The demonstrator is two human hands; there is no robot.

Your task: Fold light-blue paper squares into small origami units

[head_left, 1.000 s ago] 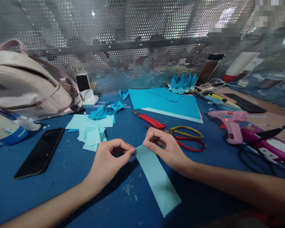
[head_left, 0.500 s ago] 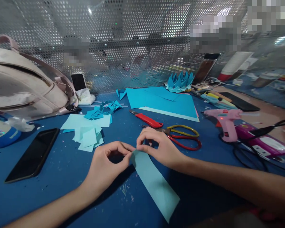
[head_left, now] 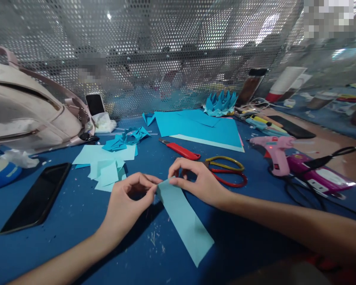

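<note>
A long strip of light blue paper (head_left: 185, 221) slants toward me, its far end pinched in both hands and its near end showing a crease. My left hand (head_left: 133, 198) is closed on the strip's top left corner, thumb against fingertips. On the top right corner, my right hand (head_left: 192, 180) grips the paper between thumb and curled fingers. Just beyond the right hand lie scissors (head_left: 228, 170) with one yellow and one red handle, partly hidden by it. A red utility knife (head_left: 182, 150) rests behind them. Small light blue paper pieces (head_left: 108, 172) are stacked beyond my left hand.
Blue sheets (head_left: 201, 128) and a folded blue paper flower (head_left: 220, 103) lie at the back. A pink glue gun (head_left: 277, 152) and purple power strip (head_left: 317, 174) with cables stand right. At left are a black phone (head_left: 37, 200) and a bag (head_left: 32, 107). Perforated metal (head_left: 154, 39) closes the back.
The view has shifted slightly. My right thumb has moved along the strip's top edge, and the gap between my hands is a little wider. Both hands still hold the paper.
</note>
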